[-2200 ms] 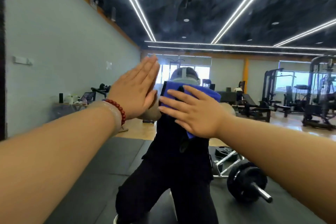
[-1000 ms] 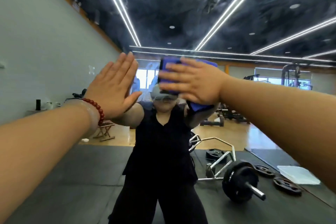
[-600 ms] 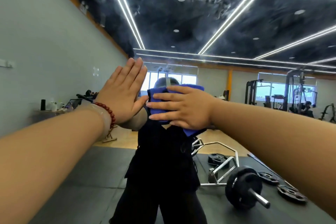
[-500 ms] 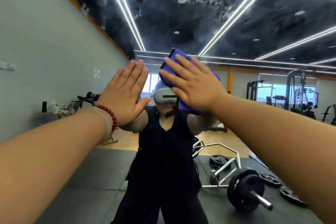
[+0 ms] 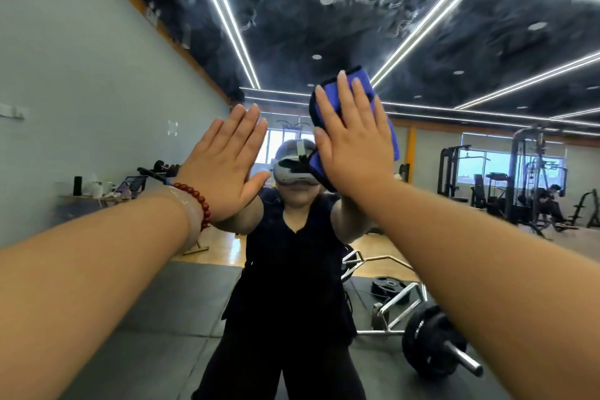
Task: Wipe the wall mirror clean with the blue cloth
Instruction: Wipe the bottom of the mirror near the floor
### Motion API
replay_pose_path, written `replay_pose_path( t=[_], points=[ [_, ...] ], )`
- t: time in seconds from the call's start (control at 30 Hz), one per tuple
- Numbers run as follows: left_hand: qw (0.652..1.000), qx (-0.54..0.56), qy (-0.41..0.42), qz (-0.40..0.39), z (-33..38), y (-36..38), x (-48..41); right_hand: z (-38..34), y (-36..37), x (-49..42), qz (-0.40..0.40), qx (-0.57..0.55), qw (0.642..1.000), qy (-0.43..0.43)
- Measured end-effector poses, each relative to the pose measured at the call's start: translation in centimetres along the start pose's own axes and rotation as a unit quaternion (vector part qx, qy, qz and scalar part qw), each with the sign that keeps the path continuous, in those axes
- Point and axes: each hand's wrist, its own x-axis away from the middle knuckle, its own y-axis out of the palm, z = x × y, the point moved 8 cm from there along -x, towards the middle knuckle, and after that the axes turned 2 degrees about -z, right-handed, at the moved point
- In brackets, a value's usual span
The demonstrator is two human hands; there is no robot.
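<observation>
Wiping is under way. The right hand, its fingers straight and slightly spread, presses the folded blue cloth flat against the wall mirror. The left hand lies flat on the glass just beside it, holding nothing. The next move is probably a firm sweep onto unwiped glass.

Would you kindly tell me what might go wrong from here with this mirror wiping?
The left hand lies bare and flat on the wall mirror, so it may leave fresh prints on the glass. The right hand only presses the blue cloth with straight fingers, nothing gripping it, so the cloth could slip and fall.
</observation>
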Motion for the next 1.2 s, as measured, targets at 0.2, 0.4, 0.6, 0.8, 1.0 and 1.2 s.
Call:
replay_pose_path(
  t=[0.2,0.4,0.6,0.8,1.0,1.2],
  points=[
    [0.996,0.008,0.083,-0.013,-0.8,-0.9,0.1,-7.4,1.8,5.1,-0.069,0.013,0.953,-0.296],
    [0.998,-0.007,0.058,-0.037,-6.1,-1.8,0.9,-1.2,-0.1,-2.5,-0.020,0.012,0.999,-0.039],
    [0.997,0.043,0.048,-0.047,-6.2,-1.1,1.4,-10.7,2.0,3.1,-0.075,0.030,0.944,-0.321],
    [0.994,0.041,0.075,-0.062,-7.1,-0.8,1.4,-8.1,0.7,-2.3,-0.039,0.018,0.976,-0.215],
    [0.996,0.030,0.076,-0.031,-10.2,-1.5,1.8,-14.0,1.1,-1.1,-0.038,0.013,0.973,-0.226],
    [0.994,-0.004,0.095,-0.053,-13.6,-0.7,3.0,-15.6,2.3,-1.6,-0.057,0.039,0.946,-0.317]
  ],
)
